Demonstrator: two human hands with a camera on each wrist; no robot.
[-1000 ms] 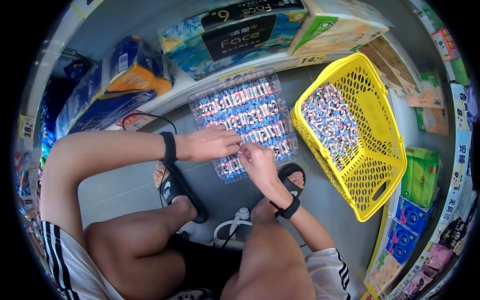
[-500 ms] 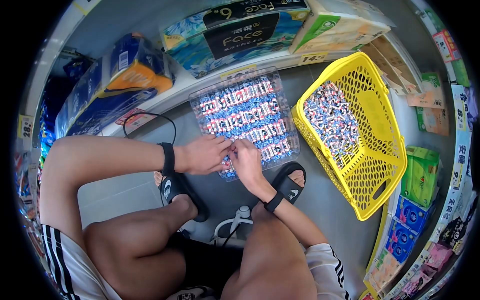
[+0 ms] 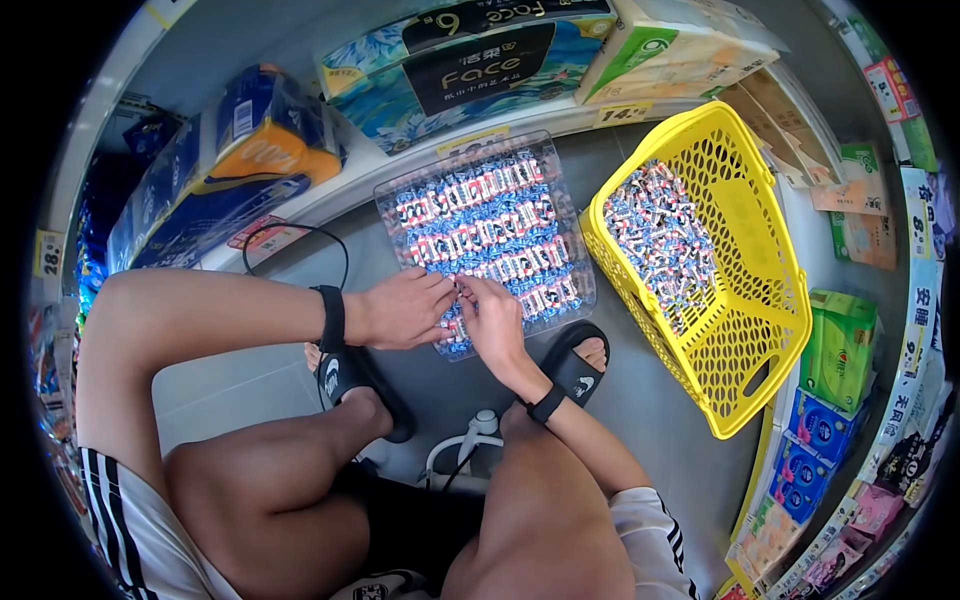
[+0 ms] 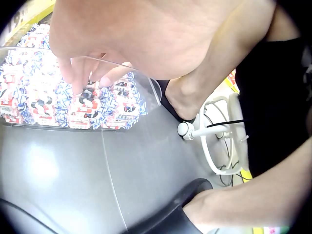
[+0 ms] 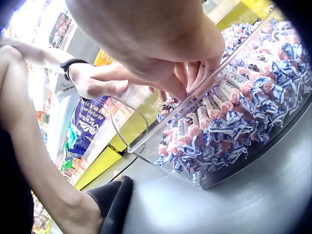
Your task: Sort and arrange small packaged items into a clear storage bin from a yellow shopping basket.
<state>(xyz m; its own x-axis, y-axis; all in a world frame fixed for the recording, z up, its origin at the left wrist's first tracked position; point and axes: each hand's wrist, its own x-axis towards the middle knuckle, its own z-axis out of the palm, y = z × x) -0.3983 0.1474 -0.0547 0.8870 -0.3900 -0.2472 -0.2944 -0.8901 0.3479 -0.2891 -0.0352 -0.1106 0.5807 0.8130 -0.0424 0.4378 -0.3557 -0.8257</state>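
Note:
Rows of wrapped candies (image 3: 480, 235) fill a clear plastic box (image 3: 586, 235) on the floor. My left hand (image 3: 405, 308) reaches over the box's near left part, fingers bent gently down onto the candies. Beside it my right hand (image 3: 493, 322) has thumb and fingers together at a wrapped candy, close to the left fingertips. In the left wrist view the left hand (image 4: 141, 39) hangs over the clear wall, fingertips among candies (image 4: 41, 102). The right wrist view shows the right hand (image 5: 151, 44) reaching in over the candies (image 5: 214, 117); its fingertips are partly hidden.
To the right stands a yellow basket (image 3: 745, 350) with a pile of loose wrapped candies (image 3: 660, 235). Tissue packs (image 3: 480, 75) line the shelf behind the box. Sandalled feet (image 3: 365, 400) flank the near side, and a black cable (image 3: 300, 228) loops at the left.
Since a second ago both hands have moved a little toward the near left of the box, the right hand farther. Over the last half second they have hardly moved.

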